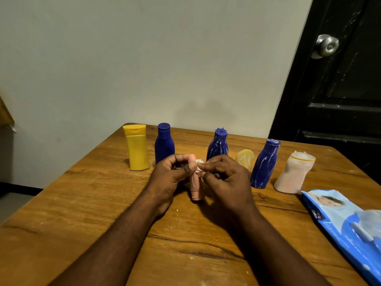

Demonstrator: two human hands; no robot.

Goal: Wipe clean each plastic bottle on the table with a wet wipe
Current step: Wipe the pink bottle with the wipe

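Note:
My left hand [172, 174] grips a small pink bottle [195, 187] near its top, its base on the wooden table [103, 203]. My right hand [223, 176] pinches a bunched white wet wipe [199, 166] against the bottle's upper part. Behind my hands stand a yellow bottle [137, 147], a clean dark blue bottle [164, 142], two blue bottles streaked with white [218, 144] [265, 164], a small pale yellow bottle [245, 158] and a dusty pinkish-white bottle [292, 173].
A blue wet wipe pack [348, 223] lies at the table's right edge. A grey wall stands right behind the table. A black door with a metal knob [327, 46] is at the back right.

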